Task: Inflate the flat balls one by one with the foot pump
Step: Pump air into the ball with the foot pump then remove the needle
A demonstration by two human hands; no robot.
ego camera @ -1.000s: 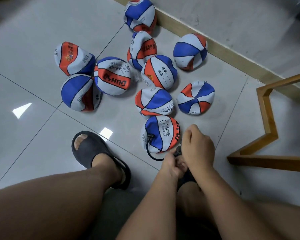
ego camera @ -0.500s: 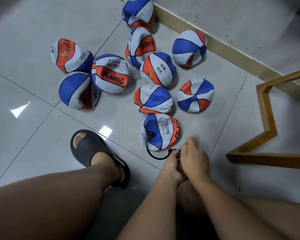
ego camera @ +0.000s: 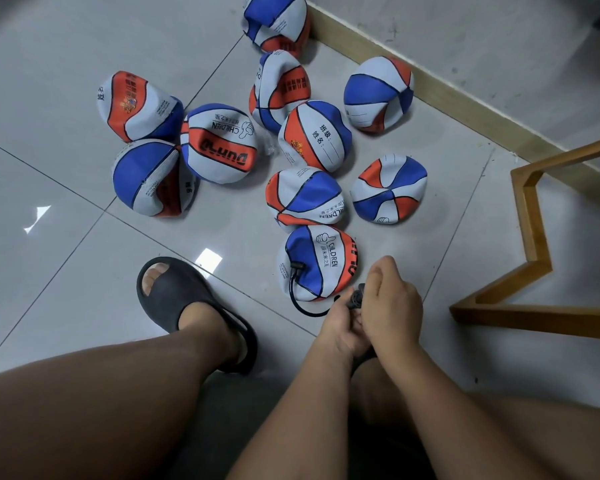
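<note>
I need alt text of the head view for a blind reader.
The left hand and right hand hold a black pump fitting; its hose runs into a flat ball. Nine more flat balls lie on the tiled floor.

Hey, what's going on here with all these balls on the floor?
A seated person grips the black end of the pump with both hands, left hand and right hand. Its black hose is plugged into the nearest flat ball. Nine other balls lie limp on the tiled floor beyond it; none looks inflated yet.
</note>
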